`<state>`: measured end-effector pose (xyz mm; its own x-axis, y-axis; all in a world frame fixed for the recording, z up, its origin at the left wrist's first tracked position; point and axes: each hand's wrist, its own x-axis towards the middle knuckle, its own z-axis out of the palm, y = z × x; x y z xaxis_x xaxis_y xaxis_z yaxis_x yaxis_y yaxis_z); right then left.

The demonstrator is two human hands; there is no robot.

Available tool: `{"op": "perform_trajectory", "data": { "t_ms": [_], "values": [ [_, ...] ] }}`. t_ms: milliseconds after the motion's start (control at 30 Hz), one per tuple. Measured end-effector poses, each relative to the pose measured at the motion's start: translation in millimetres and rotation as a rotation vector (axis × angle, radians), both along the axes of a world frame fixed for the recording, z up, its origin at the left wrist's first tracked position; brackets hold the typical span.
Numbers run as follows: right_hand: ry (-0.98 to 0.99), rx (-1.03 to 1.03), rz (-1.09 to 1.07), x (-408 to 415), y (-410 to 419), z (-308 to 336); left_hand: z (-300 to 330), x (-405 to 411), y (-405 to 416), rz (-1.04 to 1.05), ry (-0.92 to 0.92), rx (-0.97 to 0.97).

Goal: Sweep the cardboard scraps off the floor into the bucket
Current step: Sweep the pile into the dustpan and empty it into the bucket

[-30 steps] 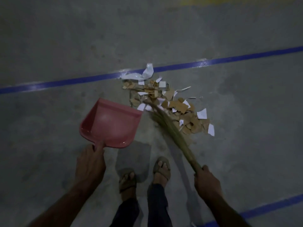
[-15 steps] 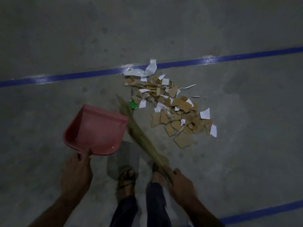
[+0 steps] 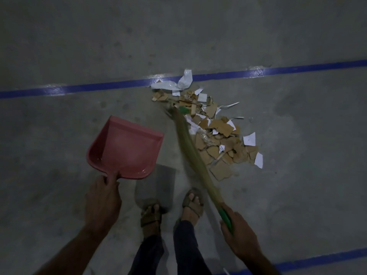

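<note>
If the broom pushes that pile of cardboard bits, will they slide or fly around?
The cardboard bits look thin and flat, so they would probably slide easily over the smooth floor. The white paper scraps seem lighter and may flutter away. The broom looks soft, so some may slip past.

Grey concrete floor [image 3: 278, 36], dull and stained, with faint round marks. Dim light everywhere, darker toward the far edge. One blue painted line [image 3: 79, 89] across the floor from left to right, shiny in a few spots. A second blue line [image 3: 317, 260] near the bottom right corner.
</note>
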<state>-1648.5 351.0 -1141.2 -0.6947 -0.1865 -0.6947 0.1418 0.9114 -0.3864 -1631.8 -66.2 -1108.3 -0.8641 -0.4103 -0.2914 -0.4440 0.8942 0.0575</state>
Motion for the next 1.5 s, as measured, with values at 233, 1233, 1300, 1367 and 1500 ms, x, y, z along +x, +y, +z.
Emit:
{"op": "perform_trajectory", "data": {
  "t_ms": [233,1233,1300,1367,1500],
  "values": [
    [0.014,-0.113,0.212,-52,-67,18,29,-35,-15,0.091,0.093,-0.041],
    [-0.164,-0.170,-0.417,-108,-164,56,-33,-234,-134,-0.254,0.048,-0.037],
    [-0.134,-0.173,-0.263,-118,-179,40,-34,-232,-142,-0.256,0.010,-0.051],
    [-0.107,-0.146,-0.198,-142,-202,19,-34,-226,-150,-0.248,-0.040,-0.058],
    [-0.077,-0.124,-0.190,-198,-249,-14,-36,-212,-164,-0.312,-0.102,-0.055]
  ]
}}
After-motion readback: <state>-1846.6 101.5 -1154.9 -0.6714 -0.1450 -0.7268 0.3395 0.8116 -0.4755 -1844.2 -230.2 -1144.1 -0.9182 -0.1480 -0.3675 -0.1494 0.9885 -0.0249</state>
